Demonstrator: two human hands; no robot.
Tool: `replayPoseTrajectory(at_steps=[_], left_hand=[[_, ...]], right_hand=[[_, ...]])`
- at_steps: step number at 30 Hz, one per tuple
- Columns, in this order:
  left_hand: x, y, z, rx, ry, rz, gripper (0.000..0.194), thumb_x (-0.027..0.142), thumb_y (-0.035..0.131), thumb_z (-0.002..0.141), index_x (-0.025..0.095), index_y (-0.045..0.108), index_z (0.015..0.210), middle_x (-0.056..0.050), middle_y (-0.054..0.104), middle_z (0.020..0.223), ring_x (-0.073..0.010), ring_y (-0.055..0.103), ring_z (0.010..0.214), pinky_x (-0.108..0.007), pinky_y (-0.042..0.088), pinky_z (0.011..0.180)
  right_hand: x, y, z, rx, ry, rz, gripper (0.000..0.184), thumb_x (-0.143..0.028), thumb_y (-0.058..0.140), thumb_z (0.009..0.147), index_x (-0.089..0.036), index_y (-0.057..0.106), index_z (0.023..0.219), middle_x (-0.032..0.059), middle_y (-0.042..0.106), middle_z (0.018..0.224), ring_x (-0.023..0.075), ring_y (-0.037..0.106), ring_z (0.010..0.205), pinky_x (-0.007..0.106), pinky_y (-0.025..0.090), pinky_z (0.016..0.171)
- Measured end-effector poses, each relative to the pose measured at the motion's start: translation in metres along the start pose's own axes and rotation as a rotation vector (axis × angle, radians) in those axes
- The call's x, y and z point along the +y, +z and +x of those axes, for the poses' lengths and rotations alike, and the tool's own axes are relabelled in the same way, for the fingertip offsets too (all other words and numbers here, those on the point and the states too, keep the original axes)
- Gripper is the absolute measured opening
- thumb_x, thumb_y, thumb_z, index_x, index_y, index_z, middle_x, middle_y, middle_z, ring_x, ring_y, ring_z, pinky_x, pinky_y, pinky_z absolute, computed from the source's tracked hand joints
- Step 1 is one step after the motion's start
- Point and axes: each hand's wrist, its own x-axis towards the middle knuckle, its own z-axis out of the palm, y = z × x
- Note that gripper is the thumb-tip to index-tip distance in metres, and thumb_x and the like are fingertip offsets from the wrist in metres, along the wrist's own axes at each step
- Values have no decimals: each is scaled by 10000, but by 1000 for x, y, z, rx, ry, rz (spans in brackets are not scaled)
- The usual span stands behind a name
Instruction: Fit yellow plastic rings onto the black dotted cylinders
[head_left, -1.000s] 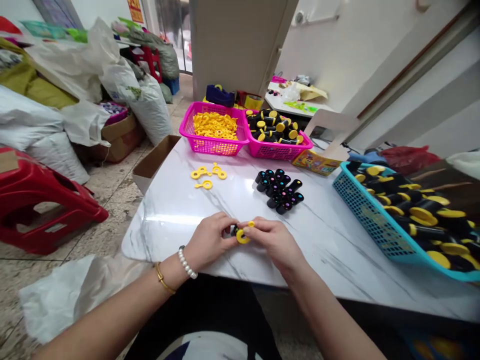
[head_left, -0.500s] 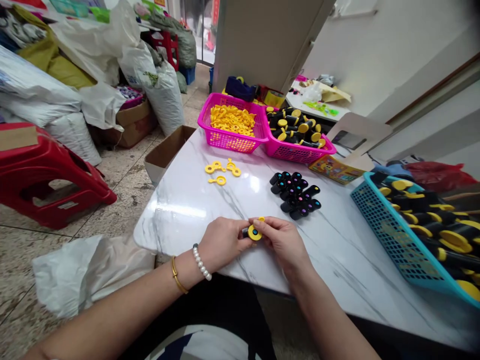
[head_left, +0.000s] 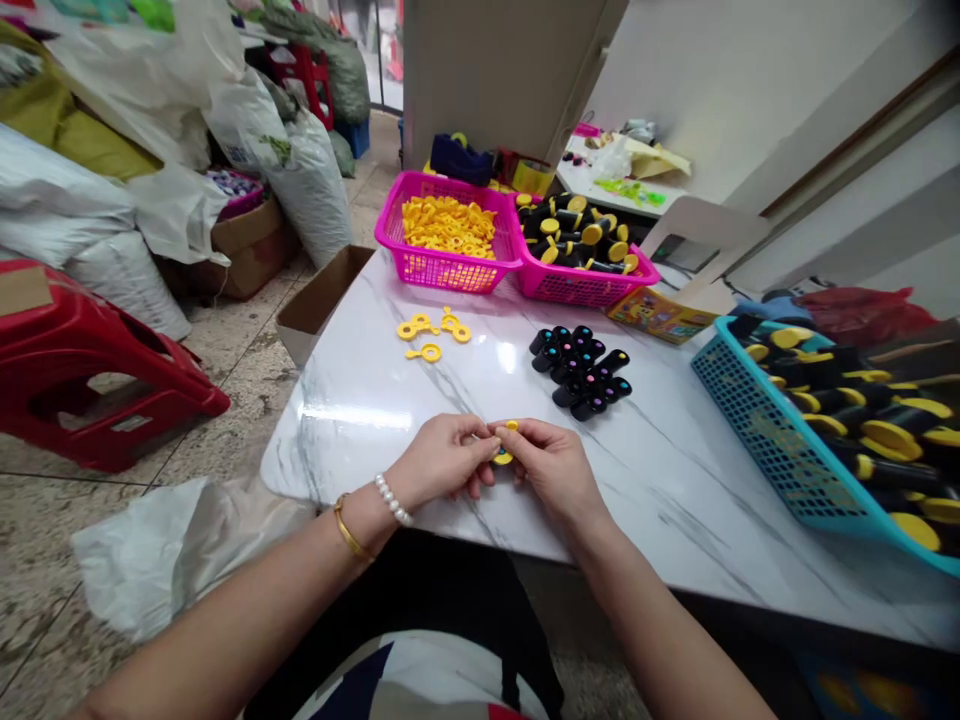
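Near the table's front edge, my left hand (head_left: 448,455) and my right hand (head_left: 556,465) meet around a small black tube with a yellow ring cap (head_left: 504,459). Both hands are closed on it, thumbs at the ring, and most of the black tube is hidden by fingers. Ahead on the right stands a cluster of black tubes (head_left: 581,370) with coloured dots on their ends. Several loose yellow ring caps (head_left: 430,353) lie on the table ahead to the left.
A pink basket (head_left: 450,275) of yellow caps and a second pink basket (head_left: 577,288) of capped tubes stand at the back. To the right is a blue basket (head_left: 780,455) of capped tubes. A red stool (head_left: 97,370) and cardboard box (head_left: 319,300) flank the table's left side.
My left thumb has come over onto the yellow ring beside my right thumb, covering more of it. The whole view has shifted slightly; the baskets and loose caps stay in place.
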Motion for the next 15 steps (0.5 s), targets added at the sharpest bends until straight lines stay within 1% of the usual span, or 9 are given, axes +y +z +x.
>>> replayPoseTrajectory(at_steps=[2,4,6,7,9,11,13,15], left_hand=[[-5,4,-6,96,136,126,275,399,507,854,169,605,968,14,613,618,-99,539,471,-190,382,438],[-12,9,-11,221,286,299,289,403,592,809,189,618,1002,18,621,651,-114,558,554,-208,410,525],[-16,15,-14,306,382,452,277,379,647,775,190,631,978,5,642,700,-136,576,633,-228,414,597],[-18,17,-14,324,414,508,254,367,643,782,189,639,962,-6,657,737,-146,583,665,-236,411,621],[-19,19,-13,326,452,579,213,349,605,815,191,655,948,-24,682,811,-156,594,712,-243,403,651],[-19,19,-11,293,452,603,197,331,586,828,201,670,949,-20,687,804,-150,590,691,-238,389,638],[-17,18,-8,258,433,611,163,301,579,827,218,686,915,-3,676,741,-136,573,640,-229,368,607],[-16,16,-6,246,413,617,147,274,579,816,233,692,903,9,667,709,-129,562,615,-225,354,593]], right_hand=[[2,1,-3,3,-22,6,347,-444,676,757,-160,744,945,36,666,723,86,476,490,212,387,429],[3,0,-5,14,-80,-19,338,-438,678,760,-179,747,967,47,674,808,116,545,609,232,446,531],[1,-4,-4,-5,-104,-22,344,-463,645,784,-182,753,951,52,664,816,141,574,714,251,469,636],[0,-7,-2,-39,-74,9,374,-492,615,798,-171,756,927,54,658,785,145,576,715,259,471,650],[-4,-16,5,-156,55,119,440,-536,582,800,-136,751,867,60,651,726,132,559,636,261,462,597],[-10,-24,13,-314,176,180,428,-519,641,753,-115,726,864,53,649,705,107,526,558,245,437,532],[-17,-30,19,-456,214,90,395,-443,714,707,-125,677,938,24,640,718,91,508,530,229,422,504],[-21,-30,21,-514,166,-95,378,-400,703,734,-152,609,1004,-11,608,712,88,495,522,219,406,483]])
